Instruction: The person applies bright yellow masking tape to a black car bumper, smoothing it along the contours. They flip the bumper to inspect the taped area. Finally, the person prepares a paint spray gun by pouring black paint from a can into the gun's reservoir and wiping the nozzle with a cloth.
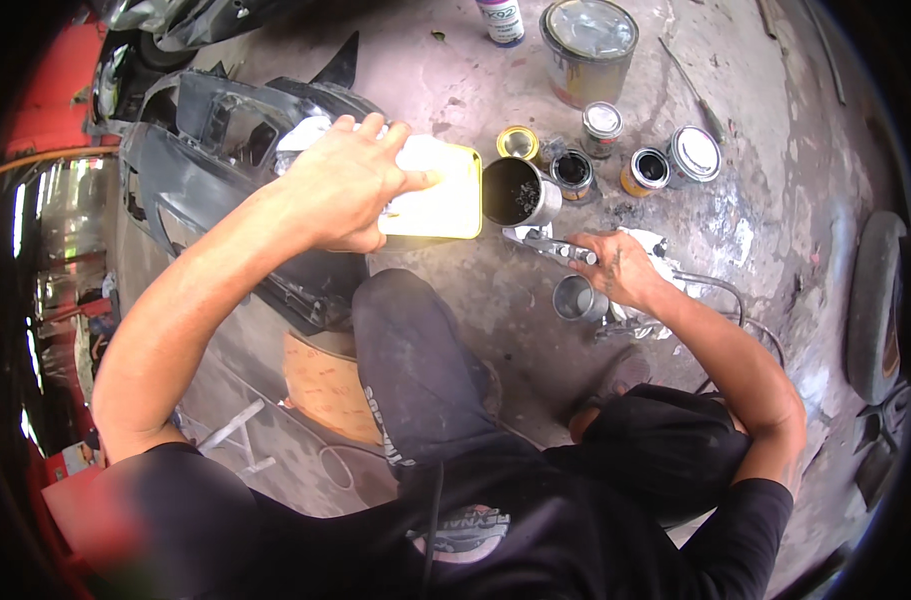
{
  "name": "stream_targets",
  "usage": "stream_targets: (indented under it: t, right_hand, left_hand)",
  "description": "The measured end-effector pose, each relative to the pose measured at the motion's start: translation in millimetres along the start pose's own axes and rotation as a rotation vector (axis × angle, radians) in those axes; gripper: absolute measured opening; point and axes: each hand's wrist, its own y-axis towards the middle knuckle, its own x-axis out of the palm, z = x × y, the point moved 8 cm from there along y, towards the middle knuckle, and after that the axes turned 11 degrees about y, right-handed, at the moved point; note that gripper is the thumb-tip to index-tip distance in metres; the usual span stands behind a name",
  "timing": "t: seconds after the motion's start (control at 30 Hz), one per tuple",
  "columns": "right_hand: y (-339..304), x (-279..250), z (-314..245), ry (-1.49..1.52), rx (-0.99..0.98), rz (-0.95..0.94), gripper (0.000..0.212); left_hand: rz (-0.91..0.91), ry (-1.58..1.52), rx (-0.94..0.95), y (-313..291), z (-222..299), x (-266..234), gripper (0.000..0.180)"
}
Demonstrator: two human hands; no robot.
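Note:
My left hand (350,180) is closed on a rectangular container (443,195) with rounded corners and a yellow edge; glare washes out its face. It is tipped beside an open metal cup (543,204) that is dark inside. Just below that cup, the fingers of my right hand (620,268) are wrapped round a silver spray gun (550,245). The cup seems to sit on the gun, though the joint is hidden. Close under my right hand is a second grey metal cup (578,298). Whether anything flows from the container cannot be made out.
Several small paint cans (573,172) stand beyond my right hand, with a large lidded can (589,50) behind. A hose (720,284) curves away at right. Black car body panels (205,160) lie at left, near brown cardboard (325,385). A tire (875,310) stands far right.

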Motion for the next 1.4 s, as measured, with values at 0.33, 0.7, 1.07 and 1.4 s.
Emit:
stream_targets:
  t: [0.33,0.7,1.07,1.4]
  right_hand:
    - [-37.3,-39.2,1.2,0.038,0.07,0.083,0.043]
    - [-149.6,-108.2,3.0,0.065,0.308,0.298,0.038]
    - [-224.1,-89.9,52.7,0.108,0.377,0.522,0.039]
    - [-252.1,-59.4,87.8,0.266,0.497,0.597,0.045]
  left_hand:
    - [0.07,-0.438,-0.558,1.2,-83.7,107.6,0.099]
    - [0.239,-0.625,-0.842,89.9,-134.6,220.4,0.112]
    - [0.704,-0.073,-0.826,76.2,-93.0,129.1,0.085]
    - [0.584,-0.461,0.291,260.4,326.4,45.3,0.058]
